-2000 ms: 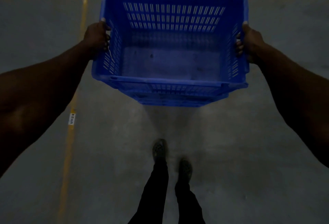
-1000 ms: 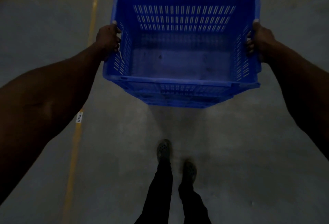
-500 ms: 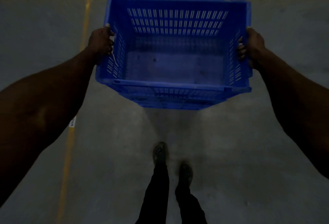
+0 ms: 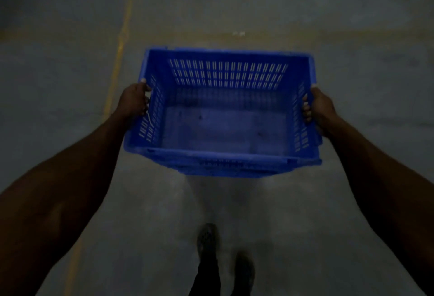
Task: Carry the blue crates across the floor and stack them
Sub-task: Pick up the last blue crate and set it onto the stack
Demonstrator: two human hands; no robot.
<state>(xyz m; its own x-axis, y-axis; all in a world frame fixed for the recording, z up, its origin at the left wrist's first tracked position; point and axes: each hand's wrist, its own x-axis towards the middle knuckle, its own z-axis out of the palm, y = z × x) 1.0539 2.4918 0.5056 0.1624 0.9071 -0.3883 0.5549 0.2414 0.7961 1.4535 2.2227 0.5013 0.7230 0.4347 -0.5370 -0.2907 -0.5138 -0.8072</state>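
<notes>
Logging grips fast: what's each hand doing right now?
Left hand: closed, holding the blue crate by its left rim.
Right hand: closed, holding the crate's right rim.

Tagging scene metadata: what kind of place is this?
Probably a warehouse or industrial floor, dimly lit: bare concrete floor, a painted yellow line like an aisle marking, and a slotted blue crate carried by both hands.

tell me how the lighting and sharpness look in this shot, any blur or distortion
Head view: dim and underexposed, forearms nearly black; the blue crate, gripped by the left hand and right hand, is the brightest thing, soft-edged from slight blur; the shoes are murky; wide-angle stretch enlarges the near arms.
</notes>
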